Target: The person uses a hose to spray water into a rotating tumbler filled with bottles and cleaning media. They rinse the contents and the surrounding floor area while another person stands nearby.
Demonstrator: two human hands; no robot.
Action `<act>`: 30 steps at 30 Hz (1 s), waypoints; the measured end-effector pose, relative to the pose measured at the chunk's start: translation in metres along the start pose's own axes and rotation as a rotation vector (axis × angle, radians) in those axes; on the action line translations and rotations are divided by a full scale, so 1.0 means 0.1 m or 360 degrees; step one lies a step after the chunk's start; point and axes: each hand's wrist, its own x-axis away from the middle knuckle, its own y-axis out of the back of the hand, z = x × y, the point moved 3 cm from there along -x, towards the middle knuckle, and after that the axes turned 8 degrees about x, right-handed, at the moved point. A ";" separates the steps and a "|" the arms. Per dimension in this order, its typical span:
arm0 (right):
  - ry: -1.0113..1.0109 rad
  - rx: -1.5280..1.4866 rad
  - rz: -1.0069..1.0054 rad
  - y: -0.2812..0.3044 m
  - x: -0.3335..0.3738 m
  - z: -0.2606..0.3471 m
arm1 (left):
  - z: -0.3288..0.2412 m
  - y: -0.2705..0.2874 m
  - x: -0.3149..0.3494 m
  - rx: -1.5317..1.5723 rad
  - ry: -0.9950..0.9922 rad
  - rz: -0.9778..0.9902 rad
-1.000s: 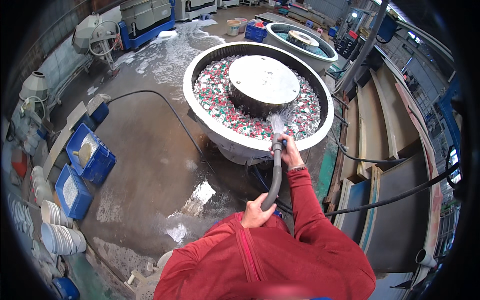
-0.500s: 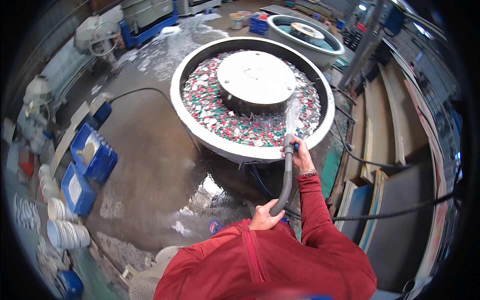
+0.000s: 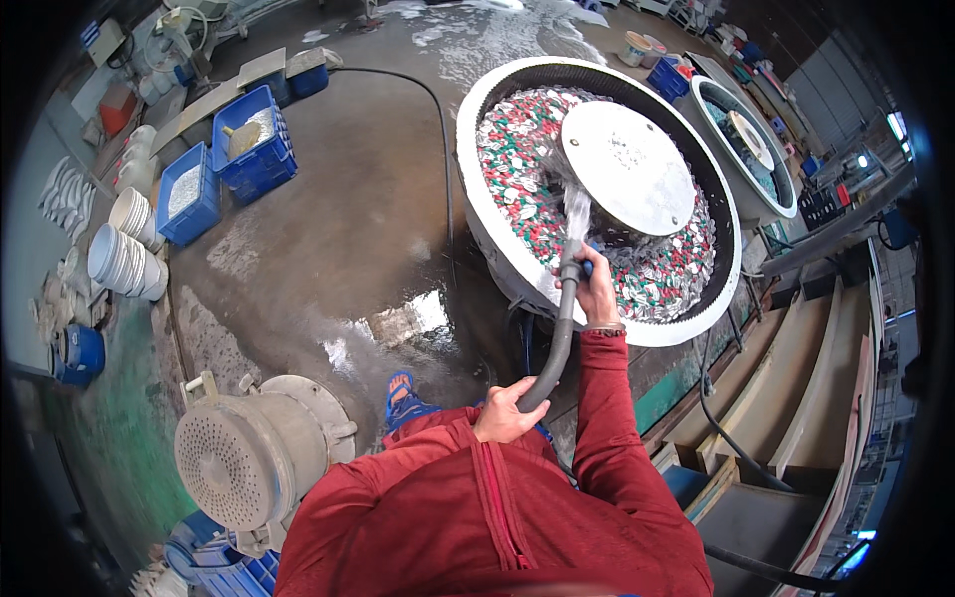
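Water sprays from a grey hose [image 3: 559, 343] into a large round white tub [image 3: 477, 214]. Near its nozzle end, by a blue valve handle [image 3: 586, 269], my right hand [image 3: 598, 289] is wrapped round the hose at the tub's near rim. Lower down, close to my body, my left hand [image 3: 509, 410] grips the same hose. Small red, green, white and metallic pieces [image 3: 517, 164] fill the ring-shaped channel of the tub. A flat white round lid [image 3: 629, 164] caps its centre, and the water jet [image 3: 576, 209] lands beside it.
Blue crates [image 3: 189, 227] with pale contents and stacked white buckets [image 3: 111, 257] stand at the left. A cream machine with a perforated round end [image 3: 214, 468] is at my lower left. Wooden troughs [image 3: 786, 378] run along the right. A second round tub [image 3: 781, 194] stands beyond. The floor [image 3: 348, 199] is wet.
My view has turned left, so the tub appears farther right. The water jet has moved from the right side of the lid to its left side. Both hands still hold the hose.
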 end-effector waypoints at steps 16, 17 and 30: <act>0.0254 -0.0525 -0.0574 0.70 0.84 -0.40 | -0.11 0.45 -0.11 -0.0092 -0.0137 0.0926; 0.0244 -0.0551 -0.0575 0.68 0.83 -0.42 | -0.12 0.48 -0.12 -0.0092 -0.0090 0.0969; 0.0111 -0.0327 -0.0466 -0.23 0.23 -0.40 | -0.21 0.80 -0.10 -0.0100 -0.0005 0.0555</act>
